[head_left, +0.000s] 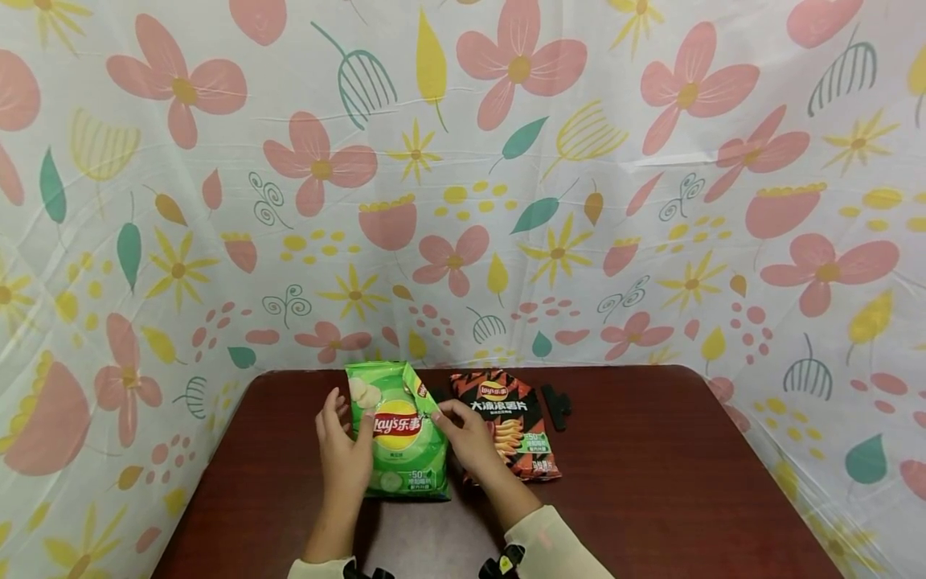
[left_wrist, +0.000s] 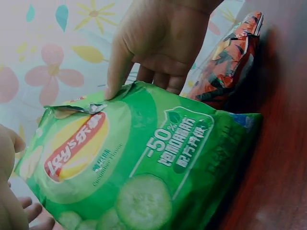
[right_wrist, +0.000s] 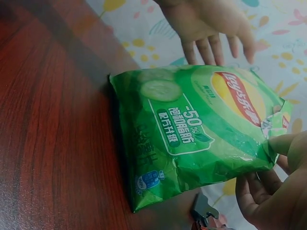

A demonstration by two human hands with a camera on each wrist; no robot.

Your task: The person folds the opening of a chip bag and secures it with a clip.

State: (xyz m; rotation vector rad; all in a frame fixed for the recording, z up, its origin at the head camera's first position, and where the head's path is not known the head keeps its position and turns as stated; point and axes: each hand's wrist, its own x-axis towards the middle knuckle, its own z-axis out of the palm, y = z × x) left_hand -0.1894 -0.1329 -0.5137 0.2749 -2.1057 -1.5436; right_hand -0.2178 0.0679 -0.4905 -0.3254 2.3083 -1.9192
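Note:
A green Lay's cucumber-flavor chip bag stands on the table, its top right corner folded forward and down. My right hand pinches the bag's right edge near that fold, thumb on the front and fingers behind, as the right wrist view shows. At the opposite edge is my left hand, fingers extended and spread beside the bag. In the right wrist view, the left fingertips reach the bag's far edge; whether they touch it I cannot tell.
A red and black Lay's chip bag lies right of the green one, partly behind my right hand. Past it is a black clip. The dark red table ends against a flower-patterned curtain.

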